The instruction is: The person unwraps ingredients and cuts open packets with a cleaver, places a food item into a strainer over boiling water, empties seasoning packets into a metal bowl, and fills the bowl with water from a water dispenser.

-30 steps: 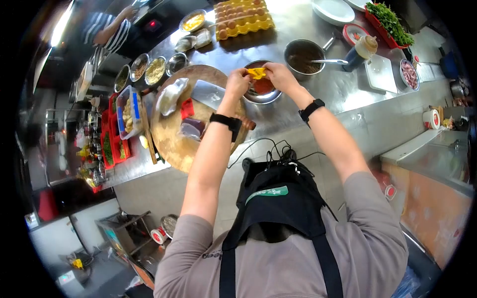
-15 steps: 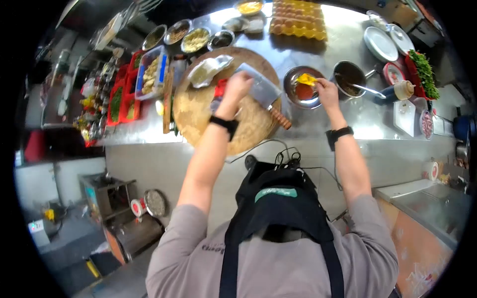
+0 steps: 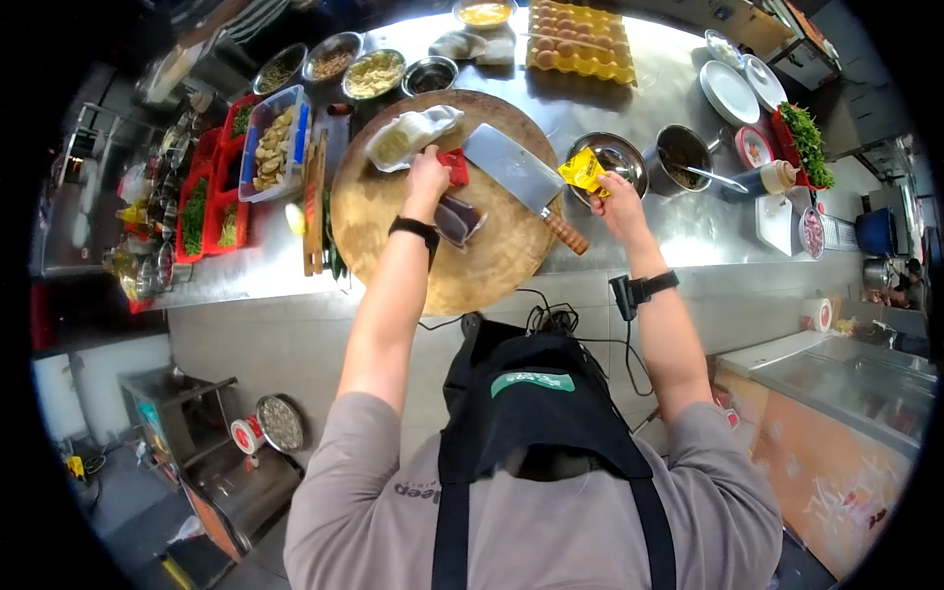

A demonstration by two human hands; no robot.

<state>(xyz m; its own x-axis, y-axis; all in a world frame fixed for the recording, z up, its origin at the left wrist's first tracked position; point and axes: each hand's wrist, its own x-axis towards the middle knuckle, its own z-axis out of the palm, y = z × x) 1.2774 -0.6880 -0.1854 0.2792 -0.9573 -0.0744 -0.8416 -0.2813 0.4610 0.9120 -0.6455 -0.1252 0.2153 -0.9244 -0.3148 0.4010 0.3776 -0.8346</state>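
My left hand (image 3: 429, 179) is over the round wooden board (image 3: 506, 251), its fingers closed at the left edge of a red packet (image 3: 455, 168). Just below lies a clear bag of dark contents (image 3: 458, 218). A cleaver (image 3: 511, 165) rests on the board to the right, its wooden handle past the board's edge. Above my left hand is a crumpled white wrapper or bag (image 3: 411, 140). My right hand (image 3: 618, 204) pinches a yellow packet (image 3: 583, 170) above the left side of a metal bowl (image 3: 629, 162); the bowl's contents are partly hidden.
A metal pot (image 3: 680, 155) with a spoon and a squeeze bottle (image 3: 772, 181) stand at the right. Yellow egg trays (image 3: 580, 44) and several small bowls line the back. A clear tub (image 3: 274, 147) and red containers (image 3: 194, 211) are at the left. White plates (image 3: 730, 92) sit back right.
My left hand has moved from the right side of the red packet to its left side. My right hand and the yellow packet have moved slightly left and down, showing more of the bowl.
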